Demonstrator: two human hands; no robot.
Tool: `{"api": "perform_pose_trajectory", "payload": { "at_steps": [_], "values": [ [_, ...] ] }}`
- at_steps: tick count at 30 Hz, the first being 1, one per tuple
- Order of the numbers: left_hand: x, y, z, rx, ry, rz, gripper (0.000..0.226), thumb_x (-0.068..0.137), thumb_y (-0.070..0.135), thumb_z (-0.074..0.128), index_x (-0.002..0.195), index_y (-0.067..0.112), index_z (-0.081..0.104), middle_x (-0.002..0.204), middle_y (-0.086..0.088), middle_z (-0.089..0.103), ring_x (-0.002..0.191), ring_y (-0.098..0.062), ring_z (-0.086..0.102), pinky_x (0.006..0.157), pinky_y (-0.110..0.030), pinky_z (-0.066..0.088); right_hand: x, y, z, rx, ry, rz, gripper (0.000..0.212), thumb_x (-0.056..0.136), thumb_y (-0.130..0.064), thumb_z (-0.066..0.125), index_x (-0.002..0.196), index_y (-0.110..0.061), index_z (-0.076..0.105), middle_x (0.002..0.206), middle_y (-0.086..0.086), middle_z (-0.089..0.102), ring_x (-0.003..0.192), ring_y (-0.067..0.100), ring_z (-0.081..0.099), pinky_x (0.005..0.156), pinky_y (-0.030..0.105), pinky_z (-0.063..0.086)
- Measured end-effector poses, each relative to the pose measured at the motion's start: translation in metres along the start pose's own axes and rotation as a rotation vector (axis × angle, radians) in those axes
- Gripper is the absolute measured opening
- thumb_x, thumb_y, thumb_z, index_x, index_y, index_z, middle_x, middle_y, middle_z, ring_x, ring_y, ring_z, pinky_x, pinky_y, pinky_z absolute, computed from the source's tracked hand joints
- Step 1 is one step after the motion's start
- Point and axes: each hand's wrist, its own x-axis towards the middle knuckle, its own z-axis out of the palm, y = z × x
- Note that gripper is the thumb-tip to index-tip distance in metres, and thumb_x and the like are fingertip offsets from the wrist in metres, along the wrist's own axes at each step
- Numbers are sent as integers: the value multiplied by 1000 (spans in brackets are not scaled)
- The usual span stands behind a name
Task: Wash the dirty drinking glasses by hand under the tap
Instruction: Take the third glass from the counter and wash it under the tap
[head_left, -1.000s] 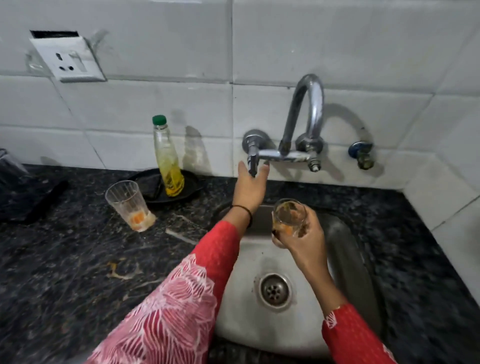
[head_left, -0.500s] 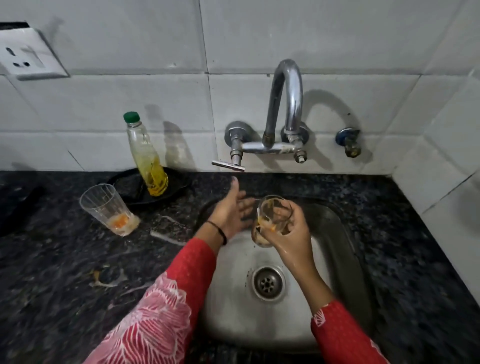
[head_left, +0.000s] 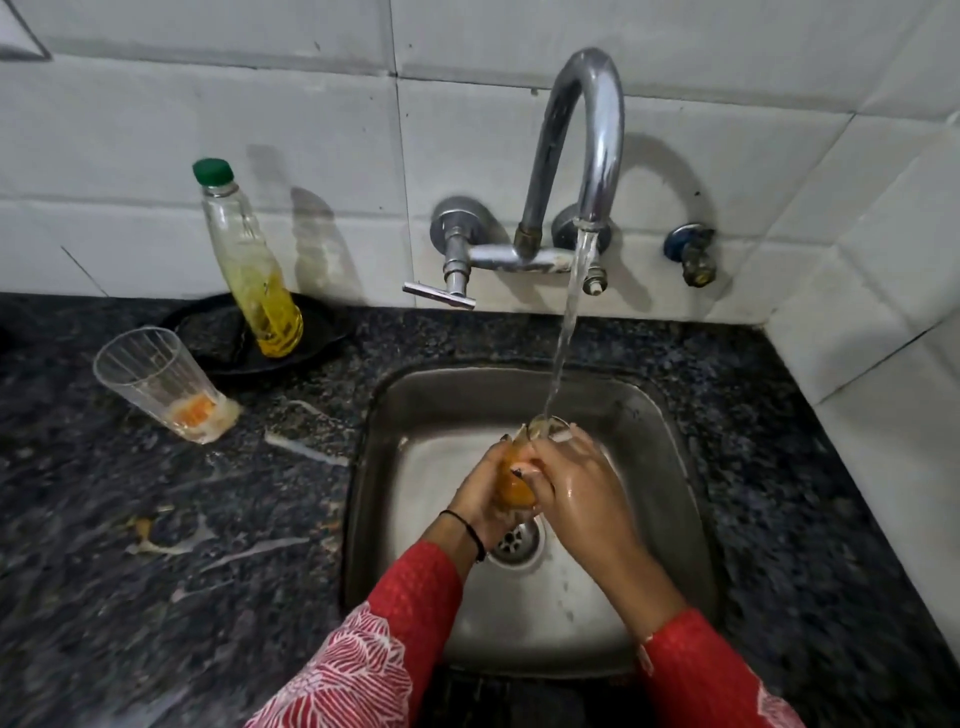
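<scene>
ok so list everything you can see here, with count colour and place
held glass: 1, clear with orange residue, under the tap stream over the sink
counter glass: 1, clear with orange dregs, counter left of sink
bottle: 1, clear, yellow liquid, green cap, on the dish
dish: 1, black, counter by wall
tap: 1, chrome, wall above sink, running
side valve: 1, blue-topped, wall right of tap
sink: 1, steel, set in counter
counter: 1, dark speckled, streaked with spills
left hand: 1, grips held glass's lower part
right hand: 1, grips held glass near rim
</scene>
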Motion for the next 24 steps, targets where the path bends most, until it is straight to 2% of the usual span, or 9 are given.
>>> {"api": "perform_pose_trajectory", "payload": {
  "at_steps": [2, 4, 10, 14, 16, 18, 20, 22, 24],
  "values": [
    [4, 0, -1, -51, -10, 5, 43, 98, 44, 38, 97, 15, 69, 81, -4, 74, 69, -15, 70, 62, -29, 53, 7, -5, -7, -47, -48, -20, 23, 93, -30, 53, 114, -23, 60, 107, 3, 67, 108, 22, 55, 85, 29, 42],
    [12, -1, -5, -77, 17, 13, 45, 99, 42, 33, 91, 15, 68, 70, -2, 72, 59, -13, 67, 58, -27, 48, 13, -9, -10, -66, -93, -34, 22, 93, -31, 53, 113, -24, 59, 107, 4, 66, 101, 22, 57, 78, 31, 43],
    [27, 6, -13, -147, 159, 32, 28, 93, 33, 44, 93, 12, 63, 76, -7, 63, 57, -18, 61, 54, -25, 48, 27, 1, -5, -62, -320, 2, 31, 90, -21, 54, 119, -28, 48, 110, 8, 64, 100, 26, 58, 81, 36, 49],
    [42, 15, -14, -92, 212, -24, 26, 86, 25, 52, 105, 10, 59, 81, -11, 63, 57, -21, 62, 48, -25, 51, 31, 7, -5, -293, -487, -130, 53, 87, -4, 50, 136, -18, 37, 123, 12, 59, 127, 28, 44, 93, 32, 42],
    [47, 21, -16, -75, 197, -59, 25, 86, 24, 52, 105, 9, 59, 81, -12, 64, 57, -23, 63, 48, -26, 52, 34, 5, -7, -352, -510, -160, 46, 90, -6, 48, 134, -15, 40, 118, 12, 61, 118, 27, 49, 85, 31, 41],
    [50, 22, -17, -98, 143, -16, 27, 90, 30, 51, 100, 8, 62, 77, -11, 67, 56, -20, 65, 48, -25, 52, 41, 2, -9, -153, -432, -82, 27, 93, -11, 47, 119, -17, 52, 111, 9, 63, 96, 20, 57, 72, 25, 41],
    [53, 22, -15, -197, 102, 64, 36, 91, 41, 50, 93, 8, 64, 74, -10, 69, 58, -19, 66, 49, -25, 54, 51, 0, -3, 376, -282, 259, 17, 92, -9, 51, 103, -16, 61, 105, 7, 66, 80, 12, 60, 63, 17, 43],
    [58, 23, -11, -297, 83, 127, 51, 90, 53, 48, 95, 6, 66, 82, -14, 72, 68, -21, 70, 64, -31, 58, 62, -10, 9, 1042, -145, 649, 15, 88, -2, 59, 99, -10, 63, 104, 10, 67, 92, 17, 65, 76, 18, 50],
    [61, 28, -5, -256, 105, 131, 59, 88, 59, 47, 96, 4, 65, 83, -14, 71, 74, -22, 70, 77, -33, 56, 70, -13, 25, 1173, -103, 699, 17, 88, 2, 56, 93, -13, 63, 99, 8, 68, 95, 17, 64, 87, 26, 50]
  ]
}}
